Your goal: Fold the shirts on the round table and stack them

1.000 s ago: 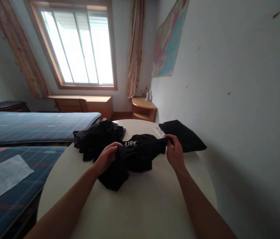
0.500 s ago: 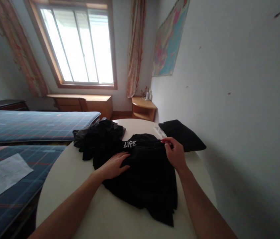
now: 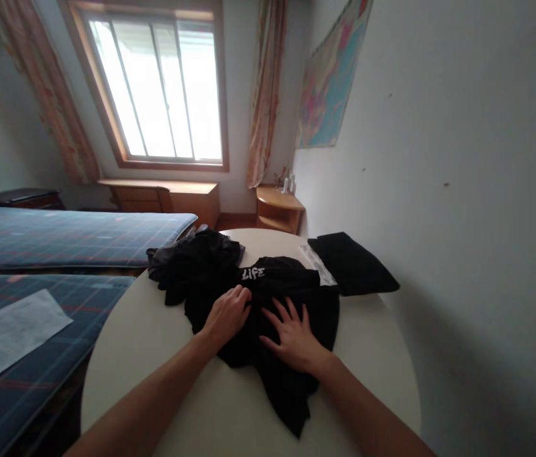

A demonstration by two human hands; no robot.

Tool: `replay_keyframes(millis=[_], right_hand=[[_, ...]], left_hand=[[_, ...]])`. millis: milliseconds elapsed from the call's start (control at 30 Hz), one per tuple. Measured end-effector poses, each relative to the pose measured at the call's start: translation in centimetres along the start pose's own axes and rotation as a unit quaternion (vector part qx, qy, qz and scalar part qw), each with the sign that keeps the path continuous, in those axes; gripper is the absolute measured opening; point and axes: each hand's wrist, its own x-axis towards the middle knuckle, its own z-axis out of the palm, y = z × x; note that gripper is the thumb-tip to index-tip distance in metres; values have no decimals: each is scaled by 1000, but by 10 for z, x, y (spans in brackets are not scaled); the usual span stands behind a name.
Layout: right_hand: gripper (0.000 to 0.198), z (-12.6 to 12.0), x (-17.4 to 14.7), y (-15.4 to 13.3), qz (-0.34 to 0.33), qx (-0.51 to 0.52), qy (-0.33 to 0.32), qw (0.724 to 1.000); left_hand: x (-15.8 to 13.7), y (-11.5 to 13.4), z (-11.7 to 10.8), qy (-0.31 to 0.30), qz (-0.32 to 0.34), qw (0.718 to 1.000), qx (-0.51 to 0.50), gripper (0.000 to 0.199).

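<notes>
A black shirt with white "Life" lettering lies spread and partly crumpled on the round white table. One pointed end of the cloth hangs toward the table's near side. My left hand has its fingers curled into the shirt just below the lettering, pinching the fabric. To its right, my right hand rests on the shirt with fingers spread and palm down. Behind and left of the shirt sits a heap of dark clothes, touching it.
A folded black cloth lies at the table's right edge, with a pale strip beside it. The wall rises close on the right. On the left are plaid mattresses and a paper sheet.
My right hand has let go of the shirt's upper right edge and moved down and left onto the cloth, now spread. My left hand has curled its fingers. The view has shifted slightly.
</notes>
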Motion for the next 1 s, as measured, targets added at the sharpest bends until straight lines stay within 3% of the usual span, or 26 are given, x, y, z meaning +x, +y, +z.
replay_keyframes(millis=[100,200,300,400,567,667,733,800,900,1000], right_hand=[[68,9,-26,-16,74,-10,5,997],[69,17,-61,-26,121,-9,-14,993],[72,15,-94,-33,91,-11,-43,995],[64,2,-112,-34,47,3,-40,998],[45,-19,-109,-12,-56,40,42,997],[54,-14,-110,6,-94,15,69,993],[56,-8,-115,14,-92,6,80,993],[51,-4,-119,16,-67,-13,104,992],[35,-2,-122,13,-14,-56,121,991],[32,-4,-124,5,3,-78,84,993]], left_hand=[[-12,14,3,-17,-6,998,-52,19],[-30,19,9,-47,38,994,-86,56],[-46,12,5,-134,148,971,-131,95],[-56,4,-14,-212,233,933,-173,114],[-71,2,-47,-257,245,914,-196,103],[-76,-3,-41,-217,155,949,-168,82],[-76,-10,-27,-169,53,978,-114,70],[-75,-16,-13,-146,-21,987,-62,68],[-72,-16,-8,-144,-27,989,-25,71],[-68,-5,-22,-121,2,993,-9,56]])
